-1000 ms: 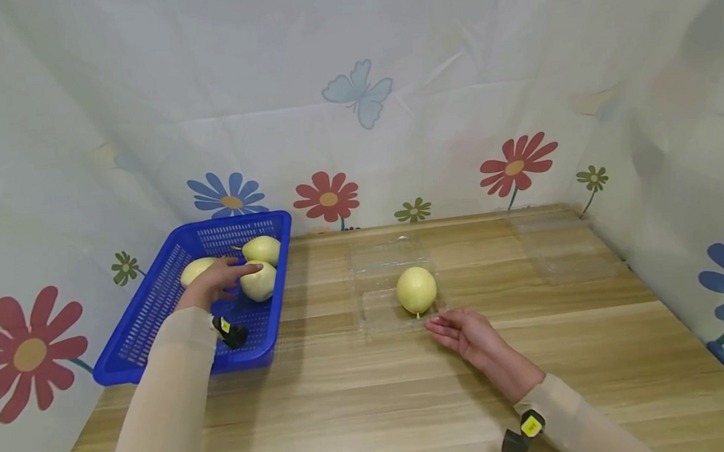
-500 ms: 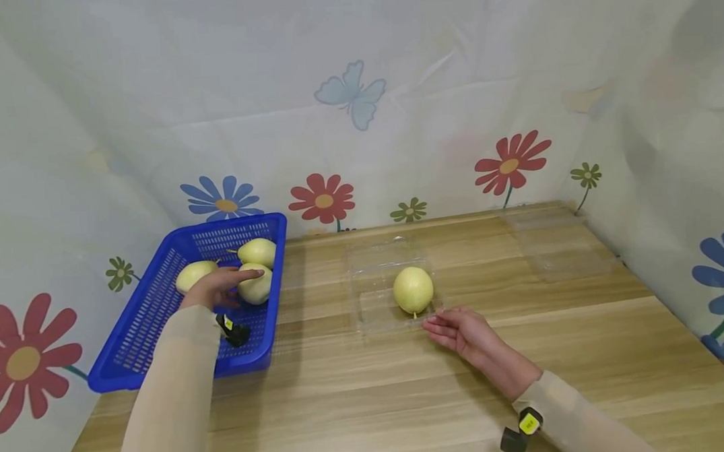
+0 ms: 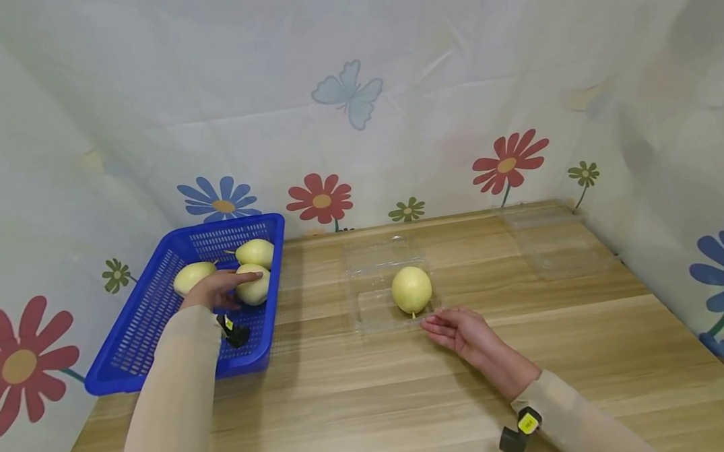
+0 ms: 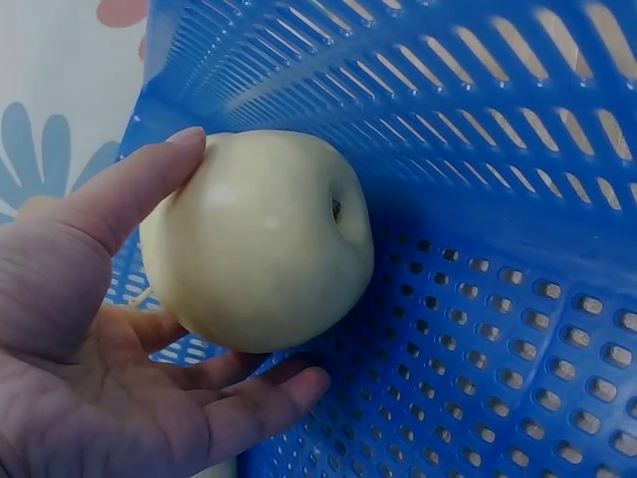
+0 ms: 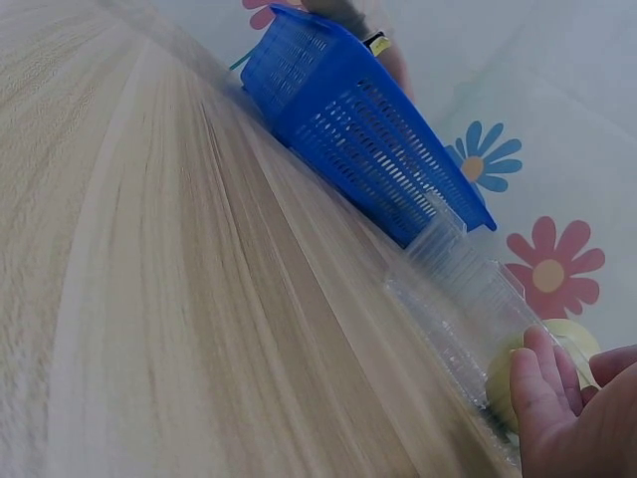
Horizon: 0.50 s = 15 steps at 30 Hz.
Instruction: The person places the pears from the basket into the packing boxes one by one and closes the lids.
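Observation:
My left hand [image 3: 219, 286] reaches into the blue plastic basket [image 3: 123, 381] and holds a pale yellow pear [image 4: 264, 239]. In the left wrist view the thumb lies along one side of this pear and the fingers curl beneath it, near the perforated basket floor. Two more pears, one at the left [image 3: 194, 278] and one behind [image 3: 255, 252], lie around the hand. At the middle of the table, a clear plastic container [image 3: 372, 310] carries one pear [image 3: 412, 288] in its front right part, stem toward me. My right hand [image 3: 466, 336] pinches the container's front right corner between thumb and fingers.
Another clear plastic piece [image 3: 557, 248] lies at the back right of the wooden table [image 3: 358, 408]. A flower-printed curtain [image 3: 429, 102] closes off the back and both sides. The basket's raised wall stands between the held pear and the container.
The left hand has settled lower around the pear, its fingers closing in on it. The right hand keeps its place at the container corner. The head view has shifted slightly.

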Motion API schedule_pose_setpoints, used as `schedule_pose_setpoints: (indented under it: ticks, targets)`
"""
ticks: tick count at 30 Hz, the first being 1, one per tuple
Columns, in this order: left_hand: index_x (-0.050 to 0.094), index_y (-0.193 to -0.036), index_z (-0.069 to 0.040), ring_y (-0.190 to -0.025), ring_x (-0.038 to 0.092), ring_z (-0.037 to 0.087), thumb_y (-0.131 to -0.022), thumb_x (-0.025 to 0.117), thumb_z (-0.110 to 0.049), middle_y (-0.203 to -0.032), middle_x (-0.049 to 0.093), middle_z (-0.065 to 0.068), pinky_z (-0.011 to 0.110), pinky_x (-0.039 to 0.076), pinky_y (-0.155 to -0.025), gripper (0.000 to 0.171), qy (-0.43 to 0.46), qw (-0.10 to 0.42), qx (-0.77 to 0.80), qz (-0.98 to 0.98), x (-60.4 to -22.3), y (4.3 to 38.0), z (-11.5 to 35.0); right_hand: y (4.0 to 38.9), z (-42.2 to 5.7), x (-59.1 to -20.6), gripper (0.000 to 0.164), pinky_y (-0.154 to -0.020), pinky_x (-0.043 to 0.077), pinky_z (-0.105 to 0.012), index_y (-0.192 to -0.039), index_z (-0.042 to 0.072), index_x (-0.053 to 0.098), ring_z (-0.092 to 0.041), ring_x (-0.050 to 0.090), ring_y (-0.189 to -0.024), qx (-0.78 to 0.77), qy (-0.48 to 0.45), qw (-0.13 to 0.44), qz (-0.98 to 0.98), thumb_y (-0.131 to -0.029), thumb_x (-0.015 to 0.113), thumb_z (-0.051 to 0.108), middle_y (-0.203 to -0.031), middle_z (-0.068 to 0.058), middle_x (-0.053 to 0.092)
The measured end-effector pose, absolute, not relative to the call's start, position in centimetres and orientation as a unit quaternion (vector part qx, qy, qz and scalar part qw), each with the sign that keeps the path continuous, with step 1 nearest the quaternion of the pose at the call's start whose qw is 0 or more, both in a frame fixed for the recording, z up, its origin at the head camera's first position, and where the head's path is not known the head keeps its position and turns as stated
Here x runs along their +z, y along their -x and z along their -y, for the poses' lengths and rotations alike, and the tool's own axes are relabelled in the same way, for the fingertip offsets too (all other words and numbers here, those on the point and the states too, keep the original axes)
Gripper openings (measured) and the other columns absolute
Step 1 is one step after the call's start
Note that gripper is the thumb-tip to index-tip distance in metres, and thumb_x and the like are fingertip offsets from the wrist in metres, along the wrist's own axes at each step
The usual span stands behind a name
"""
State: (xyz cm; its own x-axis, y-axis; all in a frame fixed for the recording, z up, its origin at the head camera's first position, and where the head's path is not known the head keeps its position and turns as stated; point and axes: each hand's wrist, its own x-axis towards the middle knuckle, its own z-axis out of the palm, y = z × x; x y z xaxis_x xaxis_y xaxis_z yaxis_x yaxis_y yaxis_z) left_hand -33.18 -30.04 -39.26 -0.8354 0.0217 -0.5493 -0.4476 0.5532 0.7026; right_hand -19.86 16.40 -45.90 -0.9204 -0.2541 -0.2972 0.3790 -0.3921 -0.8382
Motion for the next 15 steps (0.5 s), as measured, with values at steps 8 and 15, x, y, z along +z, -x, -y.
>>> schedule_pose_setpoints:
  ticks: [8, 15]
  targets:
    - [0.001, -0.160, 0.009, -0.153, 0.021, 0.053, -0.102, 0.054, -0.041, -0.167, 0.011, 0.034, 0.057, 0.037, -0.123, 0.093, 0.122, 0.263, 0.458, -0.840, -39.31, 33.19, 30.23, 19.87, -16.37, -45.99, 0.027, -0.084, 0.063, -0.022, -0.096, 0.006, 0.060, -0.007, 0.076, -0.084, -0.834, -0.062, 0.188, -0.516, -0.108, 0.036, 0.004, -0.085, 0.001, 0.076]
    - [0.000, -0.161, 0.006, -0.154, 0.021, 0.051, -0.101, 0.058, -0.034, -0.167, 0.012, 0.033, 0.058, 0.035, -0.123, 0.093, 0.119, 0.257, 0.480, -0.830, -39.23, 33.09, 30.00, 19.85, -16.37, -46.01, 0.028, -0.084, 0.063, -0.022, -0.095, 0.007, 0.061, -0.007, 0.076, -0.084, -0.834, -0.062, 0.188, -0.515, -0.108, 0.036, 0.004, -0.085, 0.001, 0.076]
